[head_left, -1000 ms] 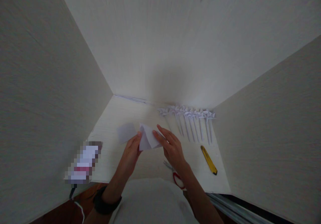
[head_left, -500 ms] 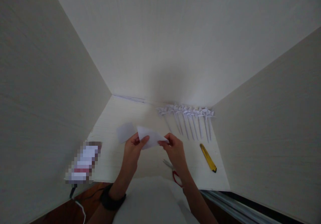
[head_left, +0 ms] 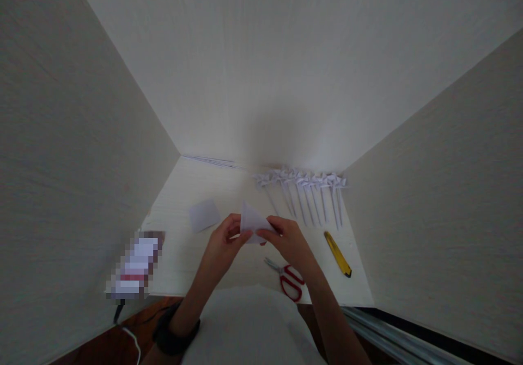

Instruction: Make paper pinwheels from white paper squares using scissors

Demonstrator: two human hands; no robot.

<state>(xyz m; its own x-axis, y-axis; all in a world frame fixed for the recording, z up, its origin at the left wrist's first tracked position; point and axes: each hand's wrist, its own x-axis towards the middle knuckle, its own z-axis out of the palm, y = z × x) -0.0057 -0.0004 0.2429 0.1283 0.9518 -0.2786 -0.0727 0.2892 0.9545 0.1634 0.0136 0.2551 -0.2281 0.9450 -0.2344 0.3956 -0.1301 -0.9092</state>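
Observation:
Between my two hands is a white sheet of paper (head_left: 251,220), folded into a triangle with one point upward. My left hand (head_left: 226,239) pinches its lower left corner between thumb and fingers. On the other side, my right hand (head_left: 288,237) grips the right corner, its thumb on the front face. A white paper square (head_left: 204,216) lies flat on the table, left of my hands. Scissors with red handles (head_left: 291,287) rest just below my right hand.
Several paper pinwheels on thin sticks (head_left: 310,182) line the back right. A yellow utility knife (head_left: 338,254) lies at the right. Thin paper sticks (head_left: 208,160) lie along the back wall. A phone-like device, blurred out (head_left: 137,264), sits at the left edge with a cable (head_left: 133,340).
The paper has turned so its point stands upward, and its visible shape is narrower. My left hand has moved right, closer to my right hand. More of the scissors now shows.

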